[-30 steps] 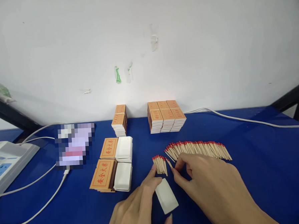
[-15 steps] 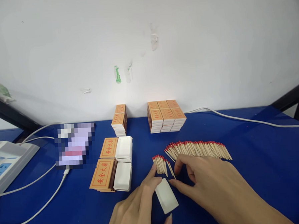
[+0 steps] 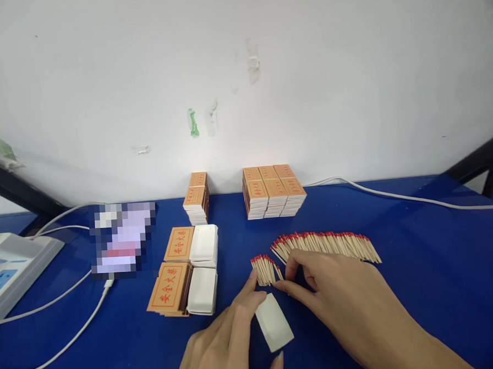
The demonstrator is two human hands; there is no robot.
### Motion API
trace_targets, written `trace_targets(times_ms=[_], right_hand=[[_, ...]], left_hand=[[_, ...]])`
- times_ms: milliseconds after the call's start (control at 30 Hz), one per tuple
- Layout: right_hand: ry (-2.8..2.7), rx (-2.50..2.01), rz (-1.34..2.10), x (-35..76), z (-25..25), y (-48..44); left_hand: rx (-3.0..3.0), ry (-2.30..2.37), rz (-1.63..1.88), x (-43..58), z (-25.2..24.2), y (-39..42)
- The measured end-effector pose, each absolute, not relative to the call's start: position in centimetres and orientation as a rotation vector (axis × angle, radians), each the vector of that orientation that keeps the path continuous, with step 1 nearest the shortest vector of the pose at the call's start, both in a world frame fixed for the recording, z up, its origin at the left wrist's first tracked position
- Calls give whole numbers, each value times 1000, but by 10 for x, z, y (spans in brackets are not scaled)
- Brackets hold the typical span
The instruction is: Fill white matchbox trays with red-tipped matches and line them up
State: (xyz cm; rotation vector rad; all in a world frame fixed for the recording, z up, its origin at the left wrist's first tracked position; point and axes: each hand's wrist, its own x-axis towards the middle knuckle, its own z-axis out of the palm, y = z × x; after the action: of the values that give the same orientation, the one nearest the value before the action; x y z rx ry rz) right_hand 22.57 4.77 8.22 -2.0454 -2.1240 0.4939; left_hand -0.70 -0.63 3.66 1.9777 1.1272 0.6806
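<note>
My left hand (image 3: pixel 227 339) rests on the blue table and holds a small white matchbox tray (image 3: pixel 274 329) between forefinger and thumb. Just beyond it lies a small bunch of red-tipped matches (image 3: pixel 265 269). My right hand (image 3: pixel 343 298) has its thumb and forefinger pinched at a single match at the right edge of that bunch. A long row of loose matches (image 3: pixel 328 245) lies behind my right hand.
Two stacks of orange sleeves (image 3: pixel 173 273) and white trays (image 3: pixel 203 269) sit left of the hands. Piles of closed matchboxes (image 3: pixel 274 191) and a smaller pile (image 3: pixel 197 198) stand by the wall. A power strip (image 3: pixel 9 266), a blurred phone (image 3: pixel 123 238) and white cables (image 3: pixel 60 343) lie at left.
My right hand drew one match from the long row and slid it left against the small bunch. My left hand and the tray stayed put.
</note>
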Motion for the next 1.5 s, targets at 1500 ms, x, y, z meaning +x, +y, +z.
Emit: trace_targets(times_ms=[1500], right_hand=[[-2060, -1861, 331, 226, 75, 44]], left_hand=[[2052, 1134, 698, -6, 41, -7]])
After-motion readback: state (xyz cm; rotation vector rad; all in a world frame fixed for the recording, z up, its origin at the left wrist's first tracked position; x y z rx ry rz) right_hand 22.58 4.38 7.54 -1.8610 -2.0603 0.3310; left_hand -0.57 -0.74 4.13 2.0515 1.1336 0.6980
